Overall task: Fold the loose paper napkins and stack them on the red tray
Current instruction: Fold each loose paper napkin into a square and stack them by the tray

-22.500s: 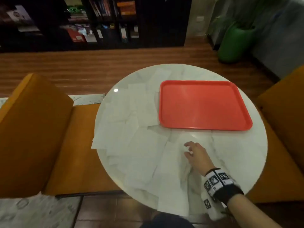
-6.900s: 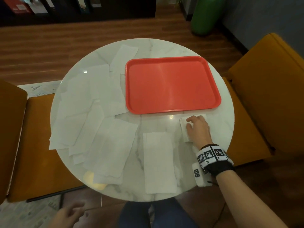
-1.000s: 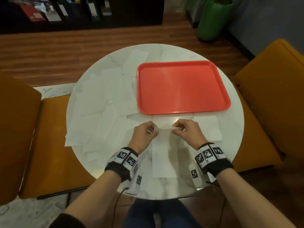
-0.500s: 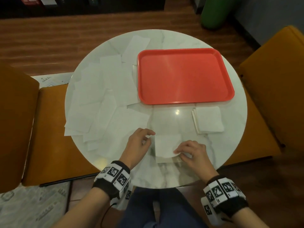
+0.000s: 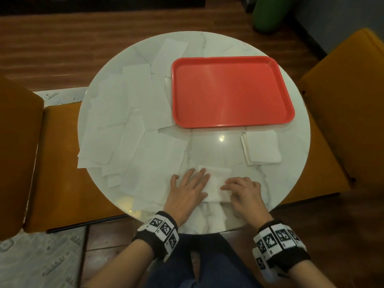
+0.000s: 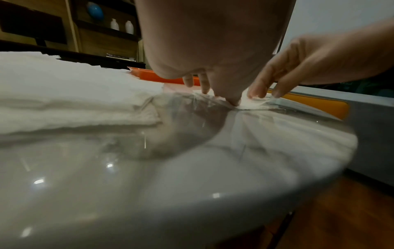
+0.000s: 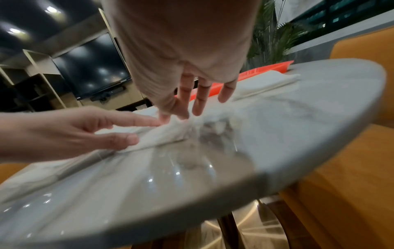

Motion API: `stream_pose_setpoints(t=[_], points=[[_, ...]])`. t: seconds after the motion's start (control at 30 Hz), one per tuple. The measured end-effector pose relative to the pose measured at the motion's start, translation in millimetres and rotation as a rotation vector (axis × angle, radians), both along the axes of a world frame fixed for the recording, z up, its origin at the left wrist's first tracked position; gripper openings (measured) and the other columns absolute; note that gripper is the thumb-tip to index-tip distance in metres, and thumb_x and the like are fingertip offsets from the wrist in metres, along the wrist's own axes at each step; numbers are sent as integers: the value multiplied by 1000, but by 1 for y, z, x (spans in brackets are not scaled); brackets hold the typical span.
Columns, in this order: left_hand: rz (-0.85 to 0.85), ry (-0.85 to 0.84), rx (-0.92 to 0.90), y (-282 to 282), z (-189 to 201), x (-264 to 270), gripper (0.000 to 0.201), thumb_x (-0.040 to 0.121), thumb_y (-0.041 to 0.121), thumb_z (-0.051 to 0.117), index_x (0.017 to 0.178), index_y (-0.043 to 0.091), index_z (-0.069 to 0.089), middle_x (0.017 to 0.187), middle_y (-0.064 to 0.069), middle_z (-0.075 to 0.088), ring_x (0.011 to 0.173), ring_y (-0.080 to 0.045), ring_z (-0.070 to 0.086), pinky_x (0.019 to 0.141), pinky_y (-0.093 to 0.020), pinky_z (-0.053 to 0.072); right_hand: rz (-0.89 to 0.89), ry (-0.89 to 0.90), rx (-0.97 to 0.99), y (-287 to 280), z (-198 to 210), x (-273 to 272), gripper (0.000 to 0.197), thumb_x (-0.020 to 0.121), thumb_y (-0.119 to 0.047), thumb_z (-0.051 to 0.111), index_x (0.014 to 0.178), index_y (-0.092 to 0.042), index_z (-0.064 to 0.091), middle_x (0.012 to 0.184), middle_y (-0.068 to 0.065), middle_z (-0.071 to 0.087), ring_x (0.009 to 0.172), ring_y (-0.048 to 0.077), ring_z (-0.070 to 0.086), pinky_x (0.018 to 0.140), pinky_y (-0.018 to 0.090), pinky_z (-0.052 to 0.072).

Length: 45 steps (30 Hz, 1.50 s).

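A folded white napkin (image 5: 218, 179) lies near the front edge of the round marble table (image 5: 209, 150). My left hand (image 5: 188, 188) lies flat on its left part, fingers straight. My right hand (image 5: 242, 191) presses its right part with its fingertips (image 7: 183, 116). The red tray (image 5: 230, 90) sits bare at the back right of the table. A small stack of folded napkins (image 5: 262, 149) rests just in front of the tray, on the right. Several loose unfolded napkins (image 5: 133, 125) overlap across the table's left half.
Orange seats flank the table, one at left (image 5: 60, 163) and one at right (image 5: 349, 100). A green pot (image 5: 270, 13) stands on the wooden floor behind. My knees in dark trousers (image 5: 197, 262) are under the table's front edge.
Half a second ago my hands pinched the napkin's edges during the fold; now my left hand lies flat on it and my right fingertips press it down.
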<state>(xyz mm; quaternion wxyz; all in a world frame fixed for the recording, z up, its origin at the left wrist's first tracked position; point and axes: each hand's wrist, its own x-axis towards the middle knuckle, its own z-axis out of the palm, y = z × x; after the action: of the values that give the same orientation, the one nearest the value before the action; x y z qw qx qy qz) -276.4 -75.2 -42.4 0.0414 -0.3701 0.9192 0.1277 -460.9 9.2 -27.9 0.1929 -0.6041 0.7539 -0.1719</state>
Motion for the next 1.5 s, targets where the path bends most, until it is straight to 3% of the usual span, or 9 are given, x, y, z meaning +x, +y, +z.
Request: stream_pose_setpoints(t=[0.17,0.33,0.5,0.77,0.93,1.07,1.3,1.43,1.5], points=[[27,-108,89,5,-8,2,65,89,56,28,143,23,39,150,4,45,131,-22,47,88,-55,44,2,-31,-85,-15,17,25,49,86,-4,58,133,-16,52,138,5,51,130,16,42,108,31,29],[0,-219,150,9,-5,-1,73,89,54,8,156,24,0,164,7,-7,151,-17,-6,111,-58,10,258,-46,359,-29,2,48,60,99,-48,10,151,-23,-6,158,-7,-13,145,6,-14,121,37,-4],[19,-94,66,12,-17,5,68,92,59,24,148,21,30,156,4,37,137,-20,44,93,-54,28,172,153,393,-26,-7,25,63,88,-53,-10,147,-30,-16,152,-15,-23,143,4,-17,118,44,-9],[38,-51,95,10,-8,3,65,90,58,29,142,22,42,147,3,50,129,-20,53,85,-56,45,48,269,409,-28,-8,24,79,78,-50,-22,150,-21,-12,152,-9,-21,147,16,-11,112,44,-15],[204,102,30,-17,6,-21,52,92,47,45,135,18,49,134,-5,54,117,-22,56,86,-46,44,4,202,352,-31,-8,29,60,99,-44,8,152,-16,5,161,2,-1,148,23,-1,116,44,-6],[172,36,98,-32,12,-40,46,91,43,56,130,20,47,133,-3,42,116,-23,45,93,-39,34,-27,120,77,-32,-10,25,50,92,-28,58,137,-11,46,141,12,46,126,33,45,106,42,36],[271,135,453,-39,23,-55,29,83,26,63,106,22,46,97,7,59,97,-18,58,88,-35,29,-282,-455,101,-34,4,-3,75,77,-11,73,141,-24,36,121,-1,38,105,9,44,89,15,37],[300,413,768,-41,42,-58,29,79,16,76,101,18,56,86,5,57,79,-9,54,67,-13,41,-313,-628,164,-29,13,-23,31,75,-24,78,104,-18,69,96,-2,67,87,10,64,76,25,50],[339,534,880,-44,56,-61,26,77,9,78,96,15,61,84,2,61,74,-9,57,61,-10,43,-376,-847,174,-26,24,-34,14,82,-16,72,93,-10,69,84,4,71,75,11,69,65,27,55]])
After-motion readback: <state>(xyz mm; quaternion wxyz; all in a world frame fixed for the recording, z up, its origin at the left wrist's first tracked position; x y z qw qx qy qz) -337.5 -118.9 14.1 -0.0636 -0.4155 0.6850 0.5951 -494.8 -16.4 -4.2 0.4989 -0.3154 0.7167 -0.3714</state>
